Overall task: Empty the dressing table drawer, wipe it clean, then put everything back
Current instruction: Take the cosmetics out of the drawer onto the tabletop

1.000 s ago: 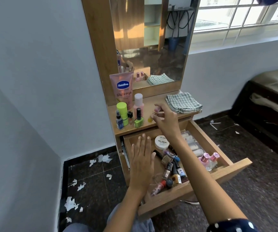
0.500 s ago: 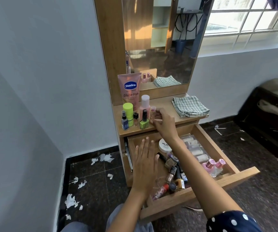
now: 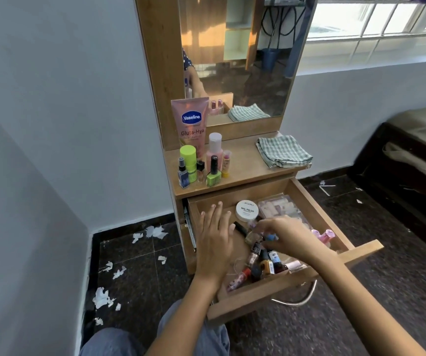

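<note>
Drawer (image 3: 317, 201) pulled open under the tabletop (image 3: 245, 165), holding small bottles. Left hand (image 3: 214, 242), fingers straight, flat in the drawer's left part. Right hand (image 3: 289, 235), fingers curled over a blue-capped bottle (image 3: 271, 237) among the heap; grip blurred, cannot tell. Vaseline tube (image 3: 191, 122) and bottles at tabletop left, checked cloth (image 3: 283, 151) right.

Pale blue-grey walls (image 3: 65, 98) met dark speckled tile floor (image 3: 386, 291), littered with white paper scraps (image 3: 152, 232). Barred window (image 3: 376, 24) at upper right let in bright daylight. Dark-framed bed (image 3: 412, 155) stood along right edge. Wood-framed mirror (image 3: 237, 55) reflected shelving.
</note>
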Demonstrator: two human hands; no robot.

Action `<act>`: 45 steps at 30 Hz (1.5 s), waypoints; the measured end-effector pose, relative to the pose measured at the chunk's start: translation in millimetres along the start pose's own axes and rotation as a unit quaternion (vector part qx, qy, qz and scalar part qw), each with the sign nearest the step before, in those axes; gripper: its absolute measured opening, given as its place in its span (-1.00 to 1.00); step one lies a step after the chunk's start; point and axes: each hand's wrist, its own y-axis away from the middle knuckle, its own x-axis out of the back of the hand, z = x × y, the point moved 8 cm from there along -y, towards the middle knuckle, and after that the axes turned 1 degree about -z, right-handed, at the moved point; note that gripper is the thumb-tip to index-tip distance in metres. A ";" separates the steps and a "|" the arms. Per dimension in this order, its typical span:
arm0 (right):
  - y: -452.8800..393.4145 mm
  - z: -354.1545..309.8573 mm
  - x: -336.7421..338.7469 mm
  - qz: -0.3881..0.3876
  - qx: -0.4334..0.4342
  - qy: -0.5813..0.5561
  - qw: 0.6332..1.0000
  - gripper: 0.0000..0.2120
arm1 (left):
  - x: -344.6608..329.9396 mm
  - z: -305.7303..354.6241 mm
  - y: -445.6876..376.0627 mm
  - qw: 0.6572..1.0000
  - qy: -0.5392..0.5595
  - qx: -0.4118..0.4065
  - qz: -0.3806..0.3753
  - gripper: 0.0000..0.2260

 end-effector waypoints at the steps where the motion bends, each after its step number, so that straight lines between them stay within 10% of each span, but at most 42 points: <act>1: 1.1 -0.1 -6.4 -0.016 0.004 0.015 1.000 -0.68 | 0.9 -0.4 0.2 1.000 -0.003 -0.001 0.004 -0.66; 13: -24.3 -36.7 -42.7 -0.092 0.161 0.165 0.969 -0.58 | 8.7 1.2 0.0 1.000 -0.017 0.003 0.017 -0.66; 24: -30.1 -24.1 -37.5 -0.085 0.134 0.138 0.978 -0.72 | 6.9 -2.5 -0.2 1.000 0.005 0.020 0.019 -0.74; 29: -23.3 -7.5 10.6 0.032 0.071 -0.098 0.992 -0.80 | 5.5 -1.8 -1.7 1.000 -0.018 0.019 0.016 -0.58; 35: -35.7 0.2 67.3 0.256 0.017 -0.331 0.908 -0.75 | 3.6 -1.4 -1.2 0.999 -0.034 0.012 0.000 -0.52; 45: -77.8 -21.7 70.6 0.383 -0.052 -0.312 0.868 -0.71 | 5.1 -1.3 -0.7 1.000 -0.026 0.015 0.001 -0.51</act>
